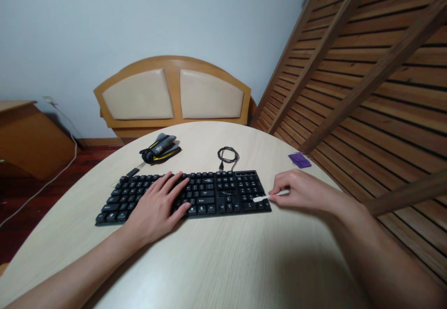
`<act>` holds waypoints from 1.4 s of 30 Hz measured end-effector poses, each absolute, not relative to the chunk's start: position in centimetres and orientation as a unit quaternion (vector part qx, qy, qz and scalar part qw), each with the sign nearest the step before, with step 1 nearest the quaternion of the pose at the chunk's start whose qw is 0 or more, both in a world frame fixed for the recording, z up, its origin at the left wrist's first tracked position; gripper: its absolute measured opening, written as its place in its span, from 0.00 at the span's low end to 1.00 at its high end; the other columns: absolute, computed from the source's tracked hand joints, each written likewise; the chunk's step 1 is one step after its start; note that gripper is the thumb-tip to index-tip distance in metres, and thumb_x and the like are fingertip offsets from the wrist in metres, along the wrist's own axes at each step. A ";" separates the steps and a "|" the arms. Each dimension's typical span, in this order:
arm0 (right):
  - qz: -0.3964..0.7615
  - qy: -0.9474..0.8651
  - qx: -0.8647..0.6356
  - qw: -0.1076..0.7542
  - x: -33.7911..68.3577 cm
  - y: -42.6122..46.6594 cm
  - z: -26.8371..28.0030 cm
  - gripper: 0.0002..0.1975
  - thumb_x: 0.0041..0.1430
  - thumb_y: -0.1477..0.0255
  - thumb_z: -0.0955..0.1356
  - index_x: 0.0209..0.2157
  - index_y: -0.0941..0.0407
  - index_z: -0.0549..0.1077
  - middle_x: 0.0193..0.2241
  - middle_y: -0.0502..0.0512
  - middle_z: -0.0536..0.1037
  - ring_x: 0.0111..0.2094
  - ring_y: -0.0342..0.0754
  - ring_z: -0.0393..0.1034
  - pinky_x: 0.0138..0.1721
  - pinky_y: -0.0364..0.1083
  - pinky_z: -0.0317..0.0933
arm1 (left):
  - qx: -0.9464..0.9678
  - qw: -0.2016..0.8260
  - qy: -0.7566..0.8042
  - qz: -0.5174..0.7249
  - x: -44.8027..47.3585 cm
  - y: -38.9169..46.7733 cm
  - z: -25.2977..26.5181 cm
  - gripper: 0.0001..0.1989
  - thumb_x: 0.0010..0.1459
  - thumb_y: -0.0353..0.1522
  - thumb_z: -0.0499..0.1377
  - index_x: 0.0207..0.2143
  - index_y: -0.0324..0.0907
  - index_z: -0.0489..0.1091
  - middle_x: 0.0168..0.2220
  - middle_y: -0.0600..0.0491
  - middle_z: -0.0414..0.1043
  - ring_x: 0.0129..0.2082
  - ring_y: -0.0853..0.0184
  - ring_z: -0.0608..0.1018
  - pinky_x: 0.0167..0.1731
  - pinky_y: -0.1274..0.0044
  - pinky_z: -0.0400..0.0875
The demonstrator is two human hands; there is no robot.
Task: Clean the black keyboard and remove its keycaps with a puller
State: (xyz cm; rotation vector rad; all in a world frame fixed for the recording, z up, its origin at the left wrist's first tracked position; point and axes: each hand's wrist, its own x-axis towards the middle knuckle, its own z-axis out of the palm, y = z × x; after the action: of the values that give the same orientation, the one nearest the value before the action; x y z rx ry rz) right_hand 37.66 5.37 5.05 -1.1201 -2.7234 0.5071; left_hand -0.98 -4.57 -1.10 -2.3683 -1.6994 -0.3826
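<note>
A black full-size keyboard [206, 197] lies flat on the round table. My left hand [157, 209] rests palm down over its left and middle keys, fingers spread. At the keyboard's right end, my right hand [293, 190] pinches a slim white stick with a wider tip [260, 198]. That tip is over the number pad's lower keys; whether it touches them I cannot tell. Whether the stick is a brush or a small spatula is too small to make out. Behind the keyboard lies its coiled black USB cable [228, 154].
A folded grey, black and yellow cloth item [160, 148] sits at the back left, with a small dark tool [132, 172] near it. A purple cloth [299, 160] is at the table's right edge. Beyond stand a padded headboard [178, 92] and wooden slats [377, 81].
</note>
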 end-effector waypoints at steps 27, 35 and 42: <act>0.225 -0.889 -0.394 0.062 38.5 5.8 4.9 0.08 0.57 0.67 0.71 0.27 0.53 0.82 0.27 0.51 0.81 0.28 0.47 0.73 0.31 0.44 0.61 | -0.801 0.102 -0.574 -0.133 -1.0 -4.6 -1.1 0.30 0.67 0.49 0.51 0.65 0.43 0.64 0.68 0.46 0.60 0.68 0.48 0.62 0.64 0.54 0.61; 0.206 -0.914 -0.339 0.085 36.3 4.6 5.2 0.10 0.62 0.70 0.69 0.28 0.54 0.81 0.27 0.52 0.80 0.29 0.46 0.72 0.32 0.44 0.60 | -0.802 0.104 -0.574 -0.127 -0.9 -4.6 -1.0 0.31 0.68 0.49 0.50 0.65 0.42 0.63 0.68 0.45 0.60 0.68 0.48 0.62 0.64 0.54 0.61; 0.202 -0.920 -0.321 0.095 34.8 4.2 4.5 0.10 0.65 0.68 0.69 0.34 0.54 0.83 0.32 0.54 0.81 0.32 0.46 0.74 0.36 0.43 0.61 | -0.803 0.105 -0.573 -0.126 -1.0 -4.6 -1.1 0.31 0.68 0.49 0.51 0.65 0.42 0.63 0.69 0.45 0.59 0.68 0.47 0.61 0.64 0.54 0.61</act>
State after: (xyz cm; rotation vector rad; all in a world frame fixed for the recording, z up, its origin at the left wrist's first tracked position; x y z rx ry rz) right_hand 34.84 4.16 4.50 -0.9519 -2.7290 0.5986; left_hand -0.99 -4.55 -1.15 -2.3667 -1.6896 -0.3706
